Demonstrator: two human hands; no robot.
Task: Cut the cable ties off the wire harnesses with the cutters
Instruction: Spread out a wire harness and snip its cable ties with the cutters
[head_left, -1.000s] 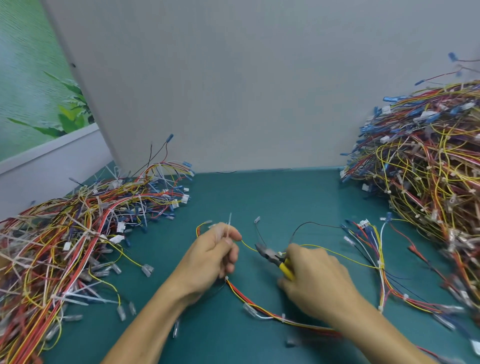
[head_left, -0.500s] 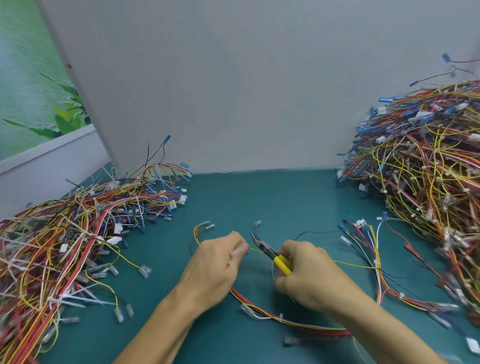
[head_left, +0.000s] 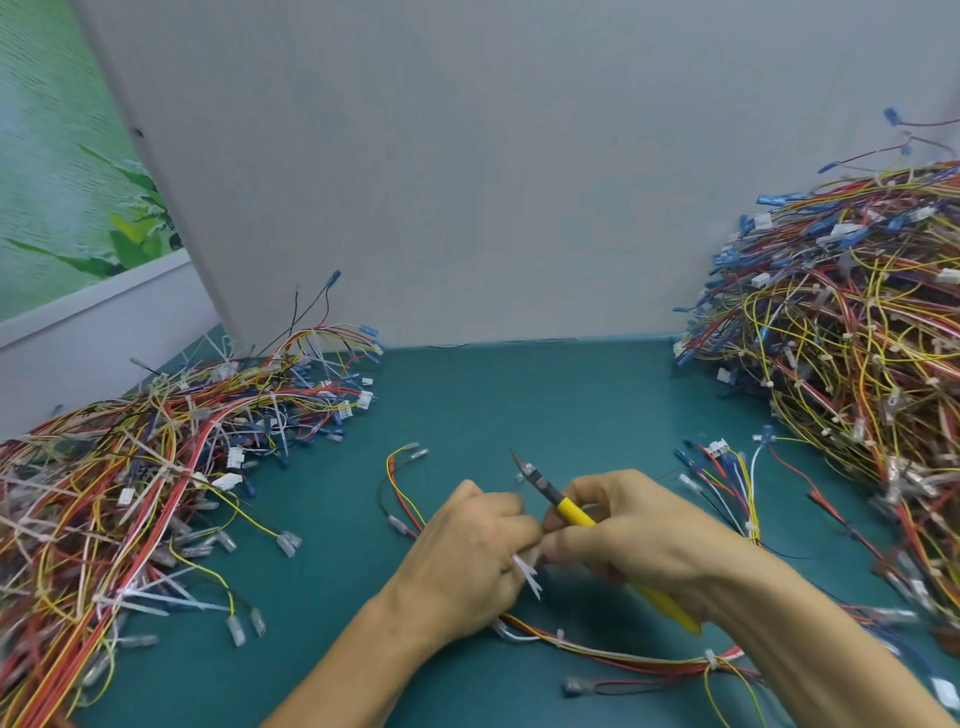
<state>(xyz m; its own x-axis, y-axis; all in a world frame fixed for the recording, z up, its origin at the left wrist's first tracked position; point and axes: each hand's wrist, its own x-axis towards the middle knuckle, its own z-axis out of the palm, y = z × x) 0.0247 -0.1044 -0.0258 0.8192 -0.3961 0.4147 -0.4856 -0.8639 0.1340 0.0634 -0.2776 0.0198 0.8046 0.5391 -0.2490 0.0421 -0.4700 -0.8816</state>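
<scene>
- On the left lies a low messy heap of red, yellow and white wires (head_left: 156, 467), with many loose white ties mixed in. I think this is the done heap.
- The left hand (head_left: 467, 561) is in the middle, low over the flat teal table top (head_left: 519, 395). Its fingers are curled, and they pinch a small white plastic cable tie (head_left: 527, 574) right where the two hands meet.
- The tie sticks out below the fingers. It looks cut loose, so I think the step now is pulling it free.
- The cutters with yellow handles (head_left: 550, 493) point up and away, not at any wire. The tips look closed.
- The right hand (head_left: 639, 535) wraps its fingers round the handles and touches the left hand.
- Under both hands lies a thin harness of red, yellow and white wires (head_left: 623, 654). Two more white ties sit on it.
- Next, the loose tie needs dropping. Then the tips must open and come down on a tie only, not on a wire.
- On the right stands a tall tangled heap of yellow, red and blue wires (head_left: 857, 338), waiting.
</scene>
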